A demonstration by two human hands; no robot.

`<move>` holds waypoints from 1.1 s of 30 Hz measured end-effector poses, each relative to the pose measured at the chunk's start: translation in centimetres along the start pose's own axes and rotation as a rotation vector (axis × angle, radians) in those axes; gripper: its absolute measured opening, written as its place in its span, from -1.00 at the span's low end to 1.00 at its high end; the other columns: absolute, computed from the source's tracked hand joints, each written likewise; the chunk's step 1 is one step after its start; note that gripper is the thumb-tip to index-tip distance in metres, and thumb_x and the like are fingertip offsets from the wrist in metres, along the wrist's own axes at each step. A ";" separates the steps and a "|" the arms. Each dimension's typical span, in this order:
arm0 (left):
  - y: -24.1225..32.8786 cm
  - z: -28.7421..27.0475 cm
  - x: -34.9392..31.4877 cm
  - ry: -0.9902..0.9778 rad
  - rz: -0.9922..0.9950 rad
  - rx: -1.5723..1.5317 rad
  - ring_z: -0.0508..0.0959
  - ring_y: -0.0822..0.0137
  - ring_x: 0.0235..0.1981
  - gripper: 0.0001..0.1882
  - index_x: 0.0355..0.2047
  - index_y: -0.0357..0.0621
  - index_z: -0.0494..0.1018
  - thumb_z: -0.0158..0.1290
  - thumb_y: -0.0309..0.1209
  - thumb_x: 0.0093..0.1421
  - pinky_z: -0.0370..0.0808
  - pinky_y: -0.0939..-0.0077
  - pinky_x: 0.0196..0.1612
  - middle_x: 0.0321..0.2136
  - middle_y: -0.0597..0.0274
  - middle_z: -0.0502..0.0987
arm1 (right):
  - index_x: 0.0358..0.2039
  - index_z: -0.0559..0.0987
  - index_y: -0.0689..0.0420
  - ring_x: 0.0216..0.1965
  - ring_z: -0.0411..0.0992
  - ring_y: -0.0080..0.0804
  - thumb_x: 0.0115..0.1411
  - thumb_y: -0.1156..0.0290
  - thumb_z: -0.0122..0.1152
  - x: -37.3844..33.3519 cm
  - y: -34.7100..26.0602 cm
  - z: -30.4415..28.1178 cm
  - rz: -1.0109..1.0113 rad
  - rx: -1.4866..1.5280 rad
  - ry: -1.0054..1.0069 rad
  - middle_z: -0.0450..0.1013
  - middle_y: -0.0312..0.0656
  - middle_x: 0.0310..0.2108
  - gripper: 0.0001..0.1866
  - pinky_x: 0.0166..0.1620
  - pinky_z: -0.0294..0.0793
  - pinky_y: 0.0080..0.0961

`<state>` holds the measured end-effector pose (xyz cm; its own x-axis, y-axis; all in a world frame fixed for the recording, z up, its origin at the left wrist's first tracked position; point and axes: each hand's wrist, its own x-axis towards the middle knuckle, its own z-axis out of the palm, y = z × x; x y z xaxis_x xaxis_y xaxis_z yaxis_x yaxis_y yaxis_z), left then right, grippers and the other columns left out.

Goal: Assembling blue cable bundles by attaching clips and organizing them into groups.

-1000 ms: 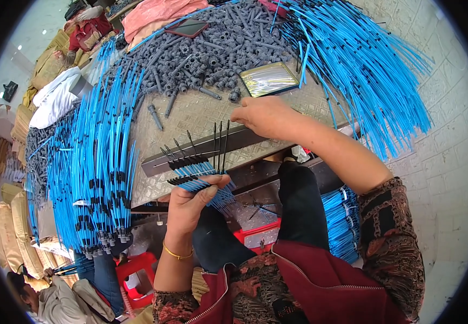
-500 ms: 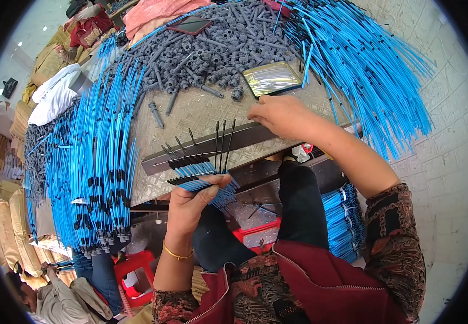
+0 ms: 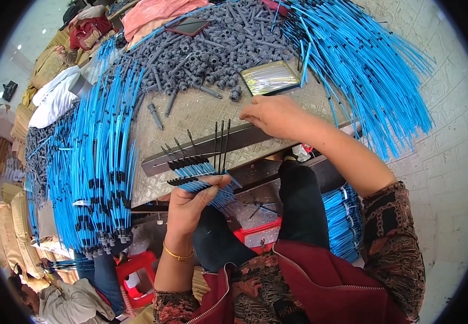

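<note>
My left hand [image 3: 189, 206] is closed around a fanned row of thin blue tubes with black ends [image 3: 192, 186], held in front of the table's near edge. Several longer black tips stick up out of that row. To the right and farther off, my right hand [image 3: 277, 116] hovers over the table top near a dark metal bar [image 3: 207, 147], its fingers drawn together. Whatever they pinch, if anything, is hidden or too small to see. Just beyond them lies a shallow yellow-lined tray [image 3: 270, 77] of thin silvery pins.
Grey plastic fittings [image 3: 218, 48] are heaped across the far table, with a dark flat tablet-like object [image 3: 188, 26] on top. Bundles of blue tubes lie at left [image 3: 91, 151] and right [image 3: 363, 70]. A co-worker [image 3: 69, 299] sits at lower left beside a red stool [image 3: 139, 272].
My right hand has shifted slightly left along the metal bar, away from the pin tray. The left hand keeps its grip on the tubes almost unmoved.
</note>
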<state>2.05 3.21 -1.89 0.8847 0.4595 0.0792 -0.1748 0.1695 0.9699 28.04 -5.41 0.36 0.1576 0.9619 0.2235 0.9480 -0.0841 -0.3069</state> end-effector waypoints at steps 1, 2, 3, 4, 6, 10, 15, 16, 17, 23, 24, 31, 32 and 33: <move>0.0 0.0 0.0 0.000 -0.001 0.000 0.52 0.11 -0.14 -0.79 -0.21 -0.35 0.44 0.00 -0.54 0.12 0.40 0.28 -0.02 -0.25 -0.06 0.53 | -0.27 0.52 -0.04 -0.31 0.42 -0.11 0.13 0.31 0.02 0.1 -0.1 0.0 0.001 0.000 -0.003 0.41 -0.16 -0.37 -0.83 -0.29 0.39 -0.20; 0.0 0.0 0.0 -0.001 -0.002 -0.001 0.52 0.11 -0.15 -0.79 -0.21 -0.35 0.45 0.00 -0.54 0.12 0.40 0.28 -0.02 -0.25 -0.06 0.53 | -0.26 0.52 -0.04 -0.31 0.42 -0.11 0.13 0.31 0.02 0.2 -0.1 0.0 0.002 0.000 -0.006 0.41 -0.16 -0.37 -0.82 -0.29 0.40 -0.20; 0.0 0.0 0.0 0.000 -0.002 -0.001 0.52 0.11 -0.15 -0.79 -0.21 -0.35 0.45 0.00 -0.54 0.12 0.40 0.28 -0.02 -0.25 -0.06 0.53 | -0.26 0.52 -0.04 -0.31 0.42 -0.11 0.13 0.31 0.02 0.3 -0.2 0.0 0.002 0.000 -0.006 0.41 -0.16 -0.37 -0.82 -0.29 0.40 -0.20; 0.1 -0.1 0.1 -0.003 0.000 0.013 0.52 0.12 -0.15 -0.78 -0.21 -0.34 0.45 0.01 -0.54 0.12 0.40 0.28 -0.02 -0.25 -0.06 0.53 | -0.26 0.52 -0.04 -0.31 0.42 -0.11 0.13 0.31 0.02 0.4 -0.2 0.1 -0.001 0.004 -0.004 0.41 -0.16 -0.37 -0.82 -0.29 0.40 -0.21; 0.1 -0.1 0.1 -0.011 0.002 0.040 0.52 0.12 -0.15 -0.78 -0.21 -0.34 0.45 0.01 -0.54 0.12 0.40 0.28 -0.02 -0.25 -0.05 0.53 | -0.26 0.52 -0.04 -0.31 0.42 -0.11 0.13 0.31 0.02 0.5 -0.3 0.1 -0.004 0.010 0.001 0.41 -0.16 -0.37 -0.82 -0.29 0.40 -0.21; 0.2 0.2 0.1 -0.004 -0.012 0.024 0.52 0.13 -0.15 -0.78 -0.21 -0.34 0.45 0.01 -0.54 0.12 0.40 0.29 -0.03 -0.26 -0.04 0.53 | -0.27 0.52 -0.04 -0.32 0.42 -0.11 0.12 0.31 0.02 1.1 -0.4 0.6 -0.034 0.002 -0.004 0.40 -0.16 -0.37 -0.82 -0.30 0.40 -0.22; 0.4 0.1 0.2 -0.009 -0.034 0.042 0.52 0.14 -0.15 -0.79 -0.22 -0.33 0.46 0.00 -0.56 0.11 0.40 0.30 -0.03 -0.27 -0.03 0.54 | -0.26 0.52 -0.04 -0.33 0.42 -0.11 0.12 0.32 0.02 1.7 -1.0 0.6 -0.045 -0.032 -0.018 0.39 -0.15 -0.39 -0.82 -0.31 0.40 -0.23; 0.4 0.1 0.2 -0.011 -0.042 0.047 0.52 0.14 -0.15 -0.79 -0.22 -0.33 0.46 0.00 -0.56 0.11 0.40 0.30 -0.03 -0.27 -0.03 0.54 | -0.26 0.52 -0.04 -0.34 0.42 -0.12 0.12 0.32 0.02 1.8 -1.2 0.7 -0.049 -0.033 -0.015 0.38 -0.15 -0.39 -0.82 -0.31 0.40 -0.24; 0.4 0.2 0.2 -0.014 -0.050 0.051 0.52 0.15 -0.15 -0.79 -0.22 -0.33 0.46 0.00 -0.56 0.11 0.40 0.30 -0.03 -0.27 -0.03 0.54 | -0.26 0.52 -0.05 -0.34 0.42 -0.12 0.11 0.32 0.02 1.9 -1.3 0.7 -0.053 -0.033 -0.012 0.38 -0.15 -0.40 -0.82 -0.32 0.40 -0.24; 0.8 0.1 0.2 -0.015 -0.076 0.038 0.53 0.18 -0.18 -0.80 -0.24 -0.32 0.47 0.02 -0.55 0.10 0.40 0.32 -0.04 -0.28 0.00 0.55 | -0.26 0.51 -0.06 -0.35 0.42 -0.14 0.11 0.33 0.02 2.7 -2.1 1.0 -0.073 -0.069 -0.029 0.37 -0.15 -0.42 -0.83 -0.33 0.40 -0.25; 0.9 -0.1 0.2 -0.039 -0.097 0.046 0.52 0.22 -0.17 -0.80 -0.23 -0.32 0.47 0.01 -0.55 0.11 0.39 0.36 -0.04 -0.26 0.03 0.54 | -0.27 0.51 -0.05 -0.35 0.42 -0.14 0.11 0.32 0.02 2.9 -2.0 1.3 -0.107 -0.073 -0.007 0.37 -0.14 -0.42 -0.83 -0.34 0.40 -0.25; 1.4 -1.4 0.5 -0.125 -0.148 0.065 0.50 0.30 -0.15 -0.80 -0.22 -0.31 0.48 0.01 -0.54 0.13 0.38 0.44 -0.04 -0.24 0.11 0.54 | -0.29 0.50 -0.01 -0.34 0.42 -0.13 0.12 0.32 0.02 4.3 -2.9 2.9 -0.162 -0.075 0.014 0.39 -0.13 -0.43 -0.84 -0.34 0.40 -0.23; 1.6 -1.4 0.5 -0.111 -0.167 0.062 0.50 0.30 -0.16 -0.80 -0.23 -0.31 0.48 0.01 -0.54 0.12 0.39 0.43 -0.04 -0.25 0.10 0.54 | -0.30 0.50 0.00 -0.34 0.42 -0.13 0.12 0.32 0.01 4.5 -2.9 3.1 -0.171 -0.063 0.025 0.39 -0.13 -0.43 -0.84 -0.33 0.40 -0.22; 1.9 -1.4 0.4 -0.097 -0.186 0.059 0.51 0.29 -0.17 -0.80 -0.23 -0.30 0.48 0.01 -0.54 0.12 0.39 0.42 -0.05 -0.25 0.10 0.54 | -0.30 0.50 0.01 -0.34 0.42 -0.12 0.12 0.32 0.01 4.7 -3.0 3.3 -0.180 -0.050 0.035 0.39 -0.13 -0.43 -0.84 -0.33 0.40 -0.22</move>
<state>1.47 4.98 -0.36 0.9371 0.3388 -0.0836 0.0183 0.1914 0.9813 25.05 0.17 -0.75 -0.0073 0.9529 0.3033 0.9743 0.0751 -0.2125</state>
